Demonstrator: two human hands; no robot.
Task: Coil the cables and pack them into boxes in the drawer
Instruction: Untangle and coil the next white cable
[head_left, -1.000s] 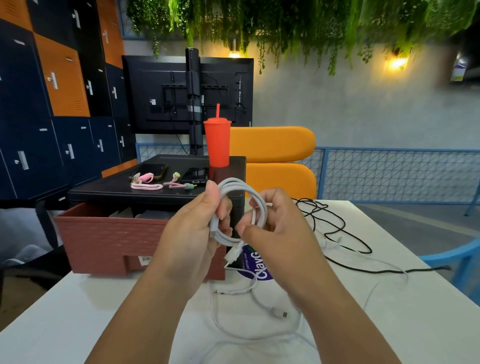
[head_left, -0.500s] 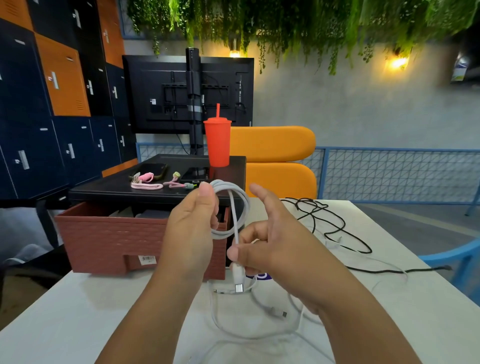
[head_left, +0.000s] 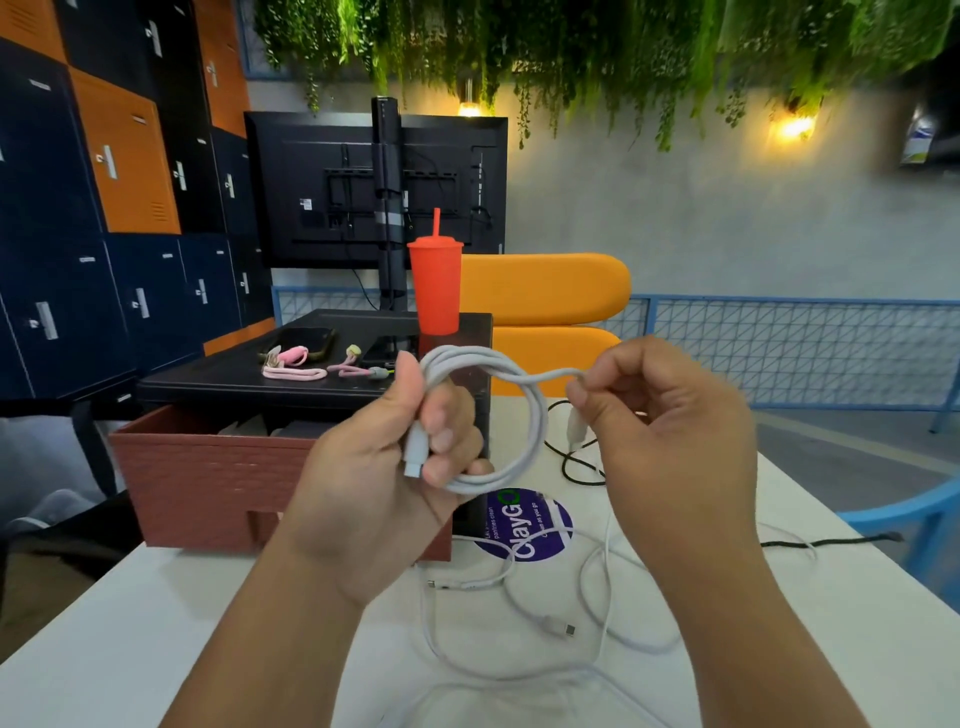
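Note:
A coiled white cable (head_left: 519, 431) hangs in the air in front of the drawer. My left hand (head_left: 395, 467) grips the coil's left side, one white plug sticking down between its fingers. My right hand (head_left: 670, 431) pinches the cable's free end at the upper right of the loop, pulled out to the right. The reddish-brown drawer (head_left: 208, 478) stands pulled out under a black cabinet top (head_left: 223, 379); boxes inside are barely visible. More white cables (head_left: 587, 623) lie loose on the white table (head_left: 104, 649), and a black cable (head_left: 576, 462) lies further back.
On the cabinet top stand an orange tumbler with a straw (head_left: 435, 286), two pink cables (head_left: 293, 370) and dark phones. A purple round sticker (head_left: 524, 525) marks the table. An orange chair (head_left: 545, 296) is behind, a blue chair (head_left: 914, 525) at the right.
My right hand has drawn the cable's free end through the coil and out to the right, where it was in front of the loop before. The left hand keeps holding the coil.

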